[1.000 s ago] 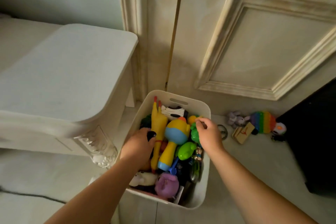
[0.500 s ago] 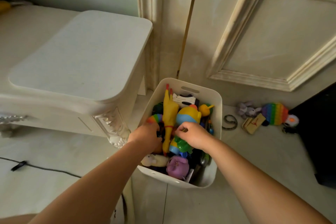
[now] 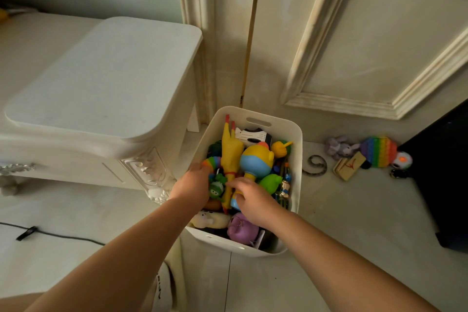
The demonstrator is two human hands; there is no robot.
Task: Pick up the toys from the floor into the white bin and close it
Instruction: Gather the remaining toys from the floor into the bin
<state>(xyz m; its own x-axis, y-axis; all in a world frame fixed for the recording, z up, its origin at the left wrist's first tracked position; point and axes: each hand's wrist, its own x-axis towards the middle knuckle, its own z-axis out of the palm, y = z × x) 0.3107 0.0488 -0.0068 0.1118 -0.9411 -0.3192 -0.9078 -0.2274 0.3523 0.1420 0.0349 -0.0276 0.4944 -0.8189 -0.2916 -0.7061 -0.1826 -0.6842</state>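
The white bin stands on the floor by the door, heaped with toys. Among them are a yellow rubber chicken, a blue and yellow toy and a purple pig. My left hand reaches into the bin's left side beside a rainbow toy, its fingers hidden. My right hand lies on the toys with bent fingers. A small green figure sits free between my hands. On the floor to the right lie a grey plush, a rainbow pop toy, a wooden block and a dark snake.
A white cabinet stands close on the bin's left. The panelled door is behind it. A black object fills the right edge. A black cable crosses the floor at left. A white ball toy lies by the black object.
My right hand carried the green figure from the bin's right side to its middle and let it go. My left hand shifted forward beside the rainbow toy. The camera pulled back.
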